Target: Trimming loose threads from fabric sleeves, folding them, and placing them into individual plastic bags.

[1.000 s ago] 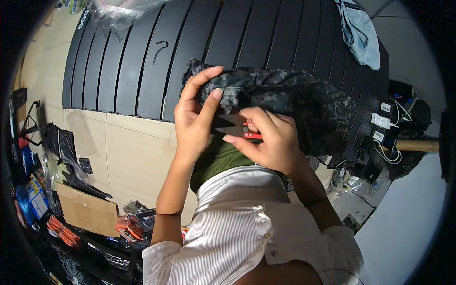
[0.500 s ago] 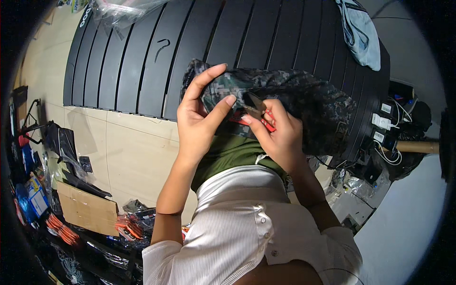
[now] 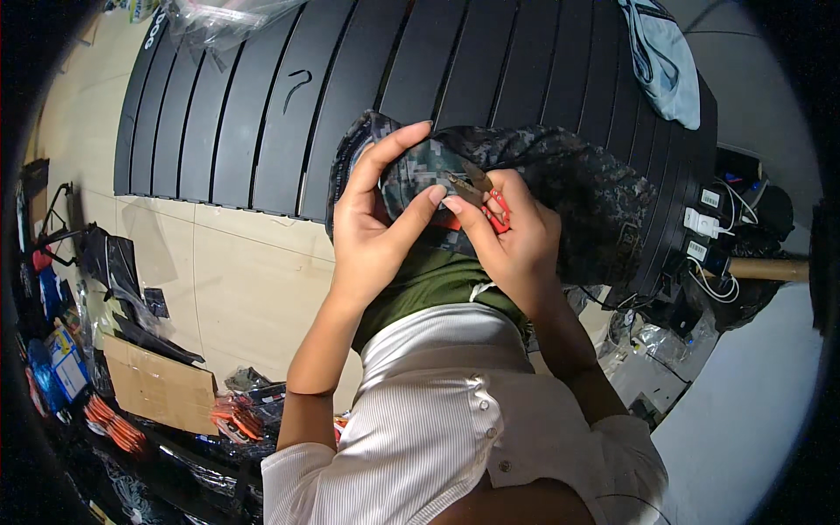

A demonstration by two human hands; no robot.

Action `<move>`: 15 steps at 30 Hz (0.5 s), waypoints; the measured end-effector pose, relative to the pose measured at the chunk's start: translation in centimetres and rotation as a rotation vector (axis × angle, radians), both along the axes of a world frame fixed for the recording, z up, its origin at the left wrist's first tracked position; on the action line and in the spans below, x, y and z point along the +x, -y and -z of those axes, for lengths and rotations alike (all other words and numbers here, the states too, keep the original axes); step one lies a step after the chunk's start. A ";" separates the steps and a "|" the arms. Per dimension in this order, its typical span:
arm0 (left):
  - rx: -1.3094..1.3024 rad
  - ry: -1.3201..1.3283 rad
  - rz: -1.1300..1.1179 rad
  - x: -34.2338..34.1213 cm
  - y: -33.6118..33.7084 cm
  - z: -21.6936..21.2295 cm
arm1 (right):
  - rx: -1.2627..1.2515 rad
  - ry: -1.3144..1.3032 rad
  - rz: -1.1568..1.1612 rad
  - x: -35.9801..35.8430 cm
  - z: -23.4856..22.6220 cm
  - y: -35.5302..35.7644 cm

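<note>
Left hand pinches a fold of the camouflage garment, thumb and fingers pressed together on the cloth, lifted just above the black slatted tabletop. Right hand is closed around small red-handled snips, blades pointing up-left toward the pinched fold (tips at or touching the cloth; cannot tell which). Fold lies between both hands, the left nearer. Garment bulk trails right.

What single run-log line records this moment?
left hand: pinching camouflage fabric | right hand: holding red-handled snips at fabric | surface: black slatted table
</note>
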State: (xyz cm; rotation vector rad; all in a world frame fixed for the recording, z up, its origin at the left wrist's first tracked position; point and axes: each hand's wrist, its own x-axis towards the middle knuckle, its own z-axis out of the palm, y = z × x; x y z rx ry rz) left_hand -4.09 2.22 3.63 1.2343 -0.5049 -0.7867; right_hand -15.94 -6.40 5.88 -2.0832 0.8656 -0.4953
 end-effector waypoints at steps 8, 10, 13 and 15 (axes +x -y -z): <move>0.002 0.007 0.046 0.4 -0.3 -0.3 | -0.061 -0.049 -0.035 0.0 -0.3 0.3; -0.009 -0.022 0.062 0.5 -0.3 -0.5 | -0.080 -0.054 -0.049 0.1 -0.3 0.5; -0.016 -0.039 0.089 0.6 -0.4 -0.6 | -0.099 -0.067 -0.061 0.1 -0.3 0.5; -0.013 -0.026 0.098 0.7 -0.4 -0.7 | -0.099 -0.076 -0.061 0.0 -0.3 0.5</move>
